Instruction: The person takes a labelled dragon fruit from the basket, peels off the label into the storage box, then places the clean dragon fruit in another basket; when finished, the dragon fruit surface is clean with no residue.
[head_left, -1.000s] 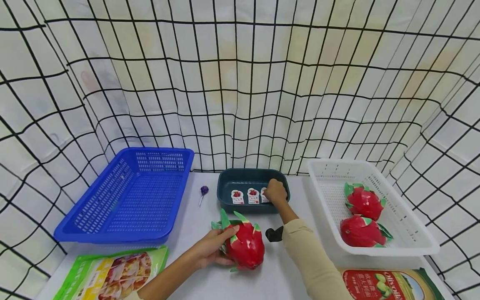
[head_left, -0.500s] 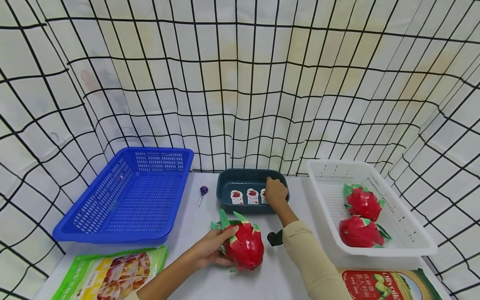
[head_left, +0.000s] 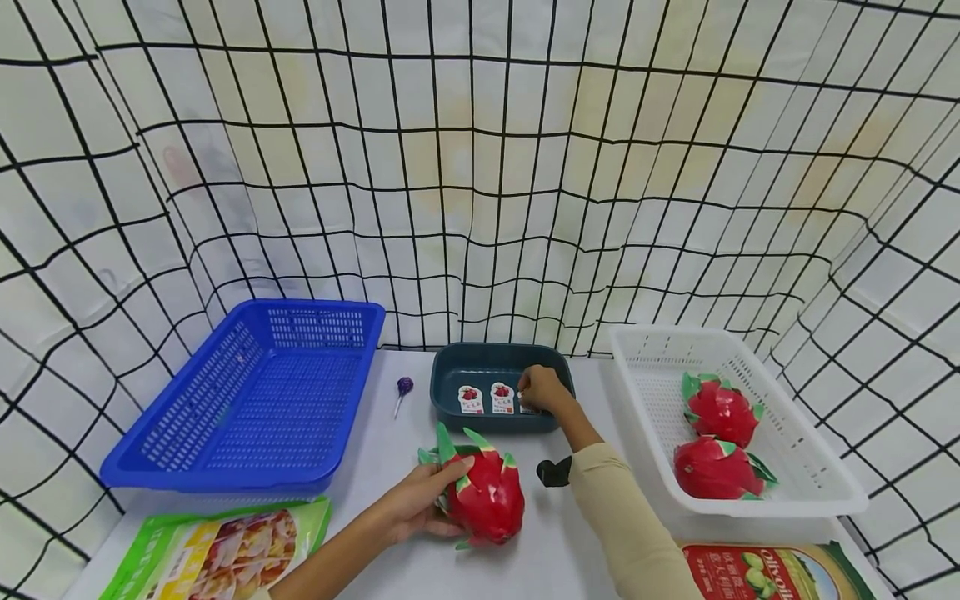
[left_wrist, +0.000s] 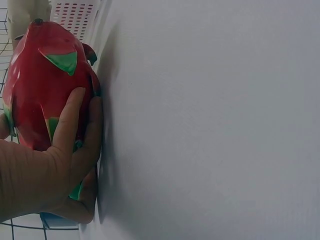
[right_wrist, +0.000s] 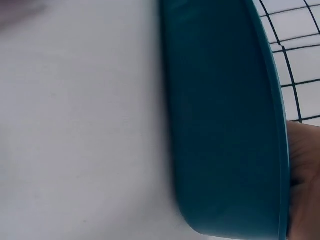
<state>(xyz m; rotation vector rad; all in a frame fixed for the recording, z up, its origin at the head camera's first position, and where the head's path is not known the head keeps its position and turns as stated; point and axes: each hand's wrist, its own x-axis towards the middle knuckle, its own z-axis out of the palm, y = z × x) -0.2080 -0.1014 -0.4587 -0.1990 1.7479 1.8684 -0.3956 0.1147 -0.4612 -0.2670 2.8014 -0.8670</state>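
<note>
My left hand (head_left: 425, 497) grips a red dragon fruit (head_left: 491, 500) with green leaf tips, just above or on the white table. In the left wrist view, the fingers wrap the side of the dragon fruit (left_wrist: 42, 90). My right hand (head_left: 546, 389) reaches into a dark teal tray (head_left: 487, 354), its fingers bent over the rightmost sticker (head_left: 523, 404), which is partly covered. Two more fruit-printed stickers (head_left: 502, 398) lie beside it. In the right wrist view, the wall of the tray (right_wrist: 225, 125) hides most of the right hand (right_wrist: 304, 175), and the fingertips are out of sight.
A blue basket (head_left: 375, 350) stands at left, a lollipop (head_left: 404, 387) beside it. At right, a white basket (head_left: 817, 507) holds two dragon fruits (head_left: 720, 469). A green food packet (head_left: 217, 550) and a red Olivoila packet (head_left: 772, 571) lie in front. Grid-patterned cloth surrounds the table.
The right hand has shifted slightly left within the tray, covering more of the rightmost sticker. The left hand keeps its grip on the dragon fruit. The head view has tilted slightly.
</note>
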